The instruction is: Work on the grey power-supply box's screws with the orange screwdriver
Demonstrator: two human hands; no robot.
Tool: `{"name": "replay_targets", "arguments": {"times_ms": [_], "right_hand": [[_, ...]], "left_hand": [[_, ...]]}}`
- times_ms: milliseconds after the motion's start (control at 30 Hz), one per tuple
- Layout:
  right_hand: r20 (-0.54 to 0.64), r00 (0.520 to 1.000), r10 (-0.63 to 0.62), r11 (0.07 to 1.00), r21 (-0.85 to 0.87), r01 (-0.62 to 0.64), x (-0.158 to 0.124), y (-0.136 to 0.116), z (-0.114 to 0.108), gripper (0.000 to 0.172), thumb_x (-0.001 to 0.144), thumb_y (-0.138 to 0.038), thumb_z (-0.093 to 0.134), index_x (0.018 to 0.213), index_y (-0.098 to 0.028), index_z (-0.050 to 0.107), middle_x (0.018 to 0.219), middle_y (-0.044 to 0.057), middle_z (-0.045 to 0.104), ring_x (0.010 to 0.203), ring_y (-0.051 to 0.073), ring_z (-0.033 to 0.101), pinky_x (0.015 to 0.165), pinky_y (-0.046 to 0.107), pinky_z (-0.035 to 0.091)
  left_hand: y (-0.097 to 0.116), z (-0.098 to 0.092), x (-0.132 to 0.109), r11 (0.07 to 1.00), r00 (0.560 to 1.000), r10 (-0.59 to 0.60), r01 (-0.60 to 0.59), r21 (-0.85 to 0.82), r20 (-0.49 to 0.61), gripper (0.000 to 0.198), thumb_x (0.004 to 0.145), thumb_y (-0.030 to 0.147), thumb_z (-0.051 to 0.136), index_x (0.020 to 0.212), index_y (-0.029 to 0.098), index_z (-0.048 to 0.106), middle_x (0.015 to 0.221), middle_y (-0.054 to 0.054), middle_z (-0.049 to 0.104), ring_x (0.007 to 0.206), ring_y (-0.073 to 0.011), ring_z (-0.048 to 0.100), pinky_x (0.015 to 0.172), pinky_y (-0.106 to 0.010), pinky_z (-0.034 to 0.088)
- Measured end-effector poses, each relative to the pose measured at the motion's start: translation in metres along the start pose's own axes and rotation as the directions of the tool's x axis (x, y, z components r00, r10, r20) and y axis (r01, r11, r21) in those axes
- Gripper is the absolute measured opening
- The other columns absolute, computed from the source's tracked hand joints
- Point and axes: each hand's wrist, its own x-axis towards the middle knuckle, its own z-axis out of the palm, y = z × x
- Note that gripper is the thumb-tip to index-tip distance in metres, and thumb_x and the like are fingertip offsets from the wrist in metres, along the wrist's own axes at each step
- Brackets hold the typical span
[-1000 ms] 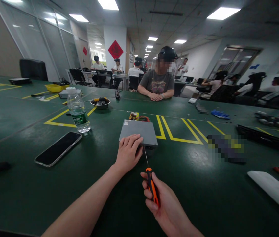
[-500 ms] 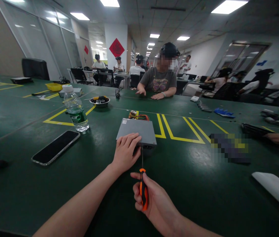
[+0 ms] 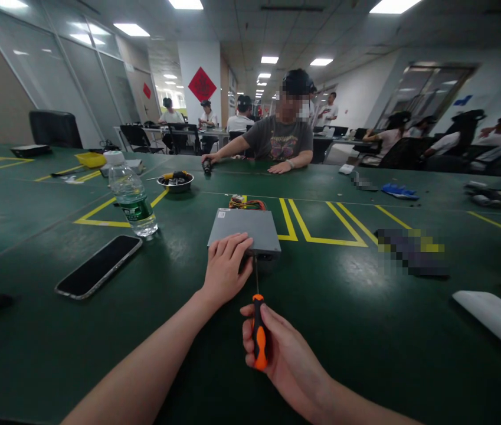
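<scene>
A grey computer power supply (image 3: 246, 227) lies on the green table, its bundle of coloured wires (image 3: 247, 202) at the far side. My left hand (image 3: 228, 265) grips its near left part, fingers over the top and thumb against the near face. My right hand (image 3: 272, 342) is closed round the orange and black handle of a screwdriver (image 3: 259, 333). The shaft points away from me and its tip meets the near face of the power supply, close to my left thumb. The tip itself is hidden.
To the left are a phone (image 3: 100, 267) and a water bottle (image 3: 133, 200). Farther off stands a metal bowl (image 3: 176, 182) with tools. Across the table a person (image 3: 279, 139) reaches to a small dark object (image 3: 206, 167). A white object (image 3: 493, 321) lies at right.
The screwdriver handle has turned in my right hand, showing its orange side differently. My left hand stays on the power supply. The person opposite has stretched an arm to the small dark object.
</scene>
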Motion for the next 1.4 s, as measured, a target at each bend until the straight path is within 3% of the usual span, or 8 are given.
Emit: {"name": "replay_targets", "arguments": {"times_ms": [167, 300, 467, 600, 767, 900, 1100, 1400], "right_hand": [[-0.014, 0.998, -0.06, 0.997, 0.042, 0.06, 0.002, -0.003, -0.002, 0.027, 0.069, -0.032, 0.071, 0.079, -0.015, 0.054, 0.065, -0.001, 0.055, 0.041, 0.002, 0.037, 0.037, 0.014, 0.023], [-0.039, 0.997, -0.064, 0.998, 0.025, 0.065, 0.003, -0.004, -0.001, 0.02, 0.075, -0.028, 0.065, 0.072, -0.015, 0.051, 0.062, -0.002, 0.054, 0.04, 0.002, 0.039, 0.036, 0.013, 0.024], [0.073, 0.989, 0.126, 0.992, -0.005, -0.126, 0.003, -0.007, -0.001, 0.033, 0.093, -0.041, 0.033, 0.103, -0.015, 0.051, 0.07, 0.003, 0.059, 0.054, 0.011, 0.059, 0.052, 0.022, 0.047], [0.228, 0.946, 0.229, 0.973, -0.072, -0.218, 0.006, -0.008, -0.002, 0.045, 0.093, -0.05, 0.018, 0.124, -0.023, 0.035, 0.081, 0.007, 0.063, 0.059, 0.017, 0.064, 0.047, 0.024, 0.049], [0.15, 0.979, 0.14, 0.981, -0.157, -0.117, 0.005, -0.004, -0.001, 0.023, 0.087, -0.036, 0.049, 0.099, -0.016, 0.045, 0.077, 0.004, 0.06, 0.053, 0.011, 0.059, 0.038, 0.016, 0.043], [0.093, 0.996, -0.008, 0.977, -0.211, 0.027, -0.001, 0.001, 0.002, 0.024, 0.075, -0.029, 0.066, 0.086, -0.017, 0.047, 0.081, 0.001, 0.058, 0.06, 0.014, 0.06, 0.037, 0.018, 0.044], [0.088, 0.996, 0.032, 0.998, -0.057, -0.027, -0.003, -0.004, 0.004, 0.021, 0.077, -0.02, 0.06, 0.095, -0.011, 0.056, 0.083, 0.007, 0.061, 0.071, 0.014, 0.06, 0.065, 0.028, 0.05], [0.173, 0.975, 0.143, 0.989, -0.069, -0.133, -0.006, -0.007, 0.003, 0.04, 0.085, -0.034, 0.05, 0.12, -0.018, 0.042, 0.074, 0.006, 0.062, 0.057, 0.013, 0.057, 0.044, 0.019, 0.039]], "left_hand": [[-0.001, 0.001, -0.001, 1.0, 1.0, -0.003, 0.003, 0.01, -0.013, 0.034, 0.082, 0.023, 0.05, 0.116, 0.024, 0.049, 0.123, -0.004, 0.054, 0.115, -0.0217, 0.045, 0.093, -0.039, 0.029], [-0.001, 0.001, -0.001, 1.0, 1.0, 0.004, -0.003, 0.012, -0.016, 0.033, 0.082, 0.023, 0.05, 0.115, 0.023, 0.049, 0.123, -0.005, 0.054, 0.115, -0.0218, 0.045, 0.093, -0.038, 0.029], [0.0, 0.002, 0.0, 1.0, 1.0, 0.01, -0.01, 0.016, -0.024, 0.033, 0.082, 0.023, 0.051, 0.115, 0.024, 0.049, 0.122, -0.005, 0.055, 0.114, -0.0223, 0.046, 0.093, -0.04, 0.029], [-0.001, 0.003, -0.001, 0.999, 0.999, 0.025, -0.024, 0.024, -0.036, 0.034, 0.081, 0.024, 0.052, 0.115, 0.023, 0.049, 0.121, -0.005, 0.056, 0.113, -0.0226, 0.047, 0.092, -0.04, 0.03], [0.0, 0.001, 0.0, 1.0, 1.0, 0.02, -0.019, 0.022, -0.024, 0.034, 0.081, 0.022, 0.051, 0.115, 0.024, 0.049, 0.121, -0.005, 0.055, 0.113, -0.0222, 0.046, 0.093, -0.039, 0.03], [0.0, -0.001, 0.0, 0.999, 1.0, 0.025, -0.024, 0.026, -0.015, 0.034, 0.081, 0.022, 0.051, 0.116, 0.023, 0.048, 0.122, -0.004, 0.055, 0.114, -0.021, 0.045, 0.093, -0.038, 0.03], [-0.001, 0.001, 0.0, 0.999, 0.999, 0.027, -0.026, 0.026, -0.021, 0.033, 0.082, 0.022, 0.05, 0.115, 0.023, 0.049, 0.122, -0.005, 0.055, 0.114, -0.0217, 0.046, 0.094, -0.039, 0.029], [-0.001, 0.002, 0.0, 1.0, 0.999, 0.025, -0.024, 0.015, -0.028, 0.034, 0.081, 0.022, 0.051, 0.115, 0.023, 0.049, 0.122, -0.005, 0.055, 0.114, -0.0216, 0.046, 0.093, -0.039, 0.03]]}}
